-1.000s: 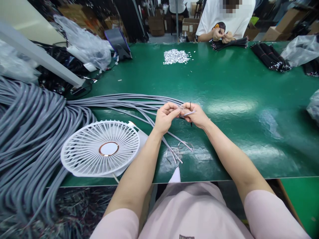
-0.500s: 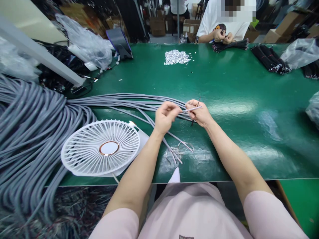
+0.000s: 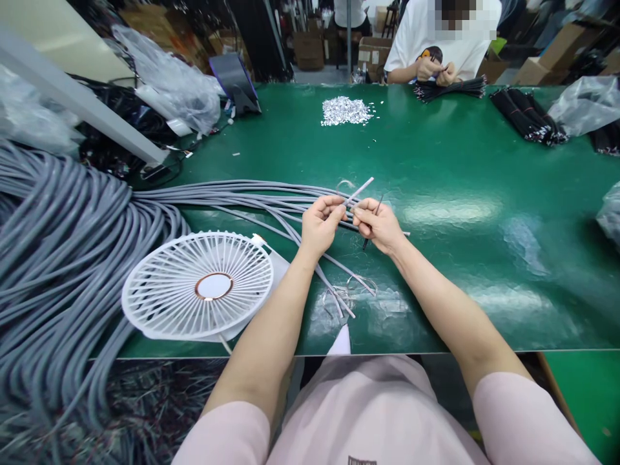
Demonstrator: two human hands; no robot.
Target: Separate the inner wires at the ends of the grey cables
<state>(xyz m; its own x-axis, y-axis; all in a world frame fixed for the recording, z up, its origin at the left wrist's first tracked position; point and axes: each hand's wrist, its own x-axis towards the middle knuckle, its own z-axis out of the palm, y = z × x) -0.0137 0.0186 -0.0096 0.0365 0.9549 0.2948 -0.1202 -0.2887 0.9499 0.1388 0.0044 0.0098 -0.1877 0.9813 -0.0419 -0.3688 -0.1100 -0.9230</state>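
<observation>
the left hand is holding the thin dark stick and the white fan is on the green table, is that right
Not quite: the thin dark stick is in the right hand, as the head view shows. The white fan is indeed on the green table.

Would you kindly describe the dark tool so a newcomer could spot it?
Across the green table, grey cables stretch rightward from a big pile. Over them, the person's right hand holds a slim tool jutting out above and below; it is dark, unlike the pale strand nearby.
</observation>
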